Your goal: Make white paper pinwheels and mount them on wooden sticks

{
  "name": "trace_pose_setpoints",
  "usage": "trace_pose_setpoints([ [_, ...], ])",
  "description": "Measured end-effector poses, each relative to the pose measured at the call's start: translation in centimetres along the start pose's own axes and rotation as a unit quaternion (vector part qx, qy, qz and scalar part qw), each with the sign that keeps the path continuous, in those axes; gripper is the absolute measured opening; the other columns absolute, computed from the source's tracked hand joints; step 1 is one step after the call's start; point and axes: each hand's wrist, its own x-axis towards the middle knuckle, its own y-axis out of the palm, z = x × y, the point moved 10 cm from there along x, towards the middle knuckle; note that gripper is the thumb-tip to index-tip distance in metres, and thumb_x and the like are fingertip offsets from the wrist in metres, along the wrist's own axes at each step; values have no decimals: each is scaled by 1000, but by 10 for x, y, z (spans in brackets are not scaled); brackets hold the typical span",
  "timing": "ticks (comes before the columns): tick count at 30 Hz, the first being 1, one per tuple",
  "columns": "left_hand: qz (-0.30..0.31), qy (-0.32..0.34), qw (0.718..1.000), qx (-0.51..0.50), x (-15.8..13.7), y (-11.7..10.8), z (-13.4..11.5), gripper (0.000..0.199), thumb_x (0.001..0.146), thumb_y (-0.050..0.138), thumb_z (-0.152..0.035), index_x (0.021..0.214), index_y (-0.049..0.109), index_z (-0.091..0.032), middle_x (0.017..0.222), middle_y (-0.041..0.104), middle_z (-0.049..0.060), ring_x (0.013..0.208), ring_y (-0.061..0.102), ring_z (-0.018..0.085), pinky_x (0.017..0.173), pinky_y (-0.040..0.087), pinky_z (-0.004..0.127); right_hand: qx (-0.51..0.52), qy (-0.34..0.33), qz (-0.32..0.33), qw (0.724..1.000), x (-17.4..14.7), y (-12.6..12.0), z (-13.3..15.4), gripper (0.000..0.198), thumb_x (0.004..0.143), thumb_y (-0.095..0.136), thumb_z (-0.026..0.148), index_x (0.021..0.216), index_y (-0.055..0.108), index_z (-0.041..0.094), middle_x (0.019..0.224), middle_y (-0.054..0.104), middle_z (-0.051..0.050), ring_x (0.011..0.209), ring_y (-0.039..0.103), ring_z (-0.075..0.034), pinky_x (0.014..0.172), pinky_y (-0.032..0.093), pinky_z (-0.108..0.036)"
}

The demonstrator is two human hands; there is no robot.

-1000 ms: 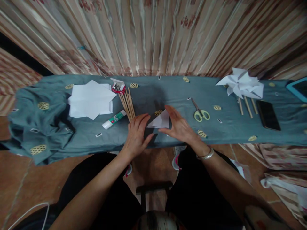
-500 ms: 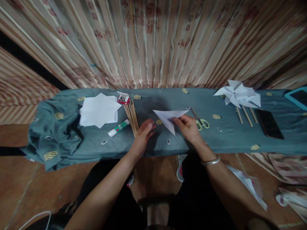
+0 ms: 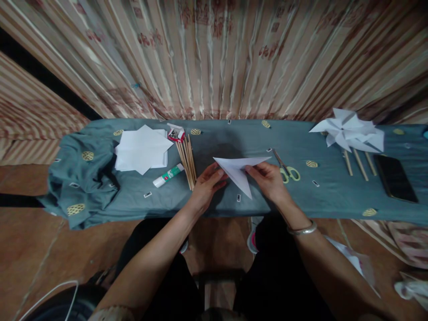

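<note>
A folded sheet of white paper (image 3: 236,171), with pointed corners and a creased middle, is held over the cloth in front of me. My right hand (image 3: 269,180) pinches it near the fold, thumb on top. At the paper's left edge is my left hand (image 3: 209,185), fingers loosely curled and apart, the fingertips at or very near the edge. Just right of my right hand lie scissors (image 3: 290,173) with pale green handles, partly hidden by it. Wooden sticks (image 3: 187,162) and a glue stick (image 3: 168,175) lie left of my left hand.
White paper sheets (image 3: 143,149) are stacked at left, beside a small red and white box (image 3: 175,133) of tiny metal pieces. Paper pinwheels (image 3: 347,129) on sticks and a black phone (image 3: 394,178) lie at right. The green cloth (image 3: 150,207) is bunched at its left end.
My left hand has moved up and right to the paper's edge. The paper has tilted slightly, still in my right hand. The whole view has shifted a little.
</note>
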Motion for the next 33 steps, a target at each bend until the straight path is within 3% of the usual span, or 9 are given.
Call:
trace_pose_setpoints([
  [8, 16, -5, 1000, -6, 1, 7, 2, 49, 58, 90, -30, 102, 70, -22, 93, 70, -1, 85, 64, 14, 87, 49, 33, 32, 7, 0, 999, 2, -1, -3, 30, 66, 79, 51, 73, 74, 22, 71, 72, -1, 67, 62, -17, 69, 52, -33],
  [16, 46, -12, 999, -13, -1, 17, 1, 41, 56, 89, -21, 94, 73, -22, 94, 73, 0, 87, 66, 15, 86, 51, 33, 174, 104, -6, 979, 1, 3, -22, 32, 58, 86, 47, 74, 73, 23, 71, 72, 2, 66, 62, -14, 70, 52, -29],
  [19, 66, -10, 998, -8, -2, 23, 0, 34, 54, 83, -16, 87, 74, -19, 86, 73, 0, 82, 66, 16, 86, 51, 33, 213, 145, -15, 966, 0, 8, -32, 36, 54, 89, 43, 80, 73, 24, 71, 72, 3, 66, 64, -14, 69, 53, -28],
  [25, 12, -11, 1000, 8, 2, 11, 2, 25, 50, 75, -14, 74, 71, -16, 73, 70, -1, 70, 62, 14, 73, 51, 28, 214, 178, -31, 960, 0, 18, -45, 44, 48, 90, 40, 83, 70, 23, 71, 72, 4, 64, 63, -13, 62, 50, -26],
  [33, -38, 33, 997, 53, 10, -5, -4, 25, 50, 63, -14, 75, 68, -16, 66, 64, -3, 62, 56, 12, 62, 47, 25, 167, 131, 23, 977, 5, 37, -37, 35, 61, 81, 42, 88, 70, 22, 77, 74, 1, 71, 65, -16, 67, 51, -28],
])
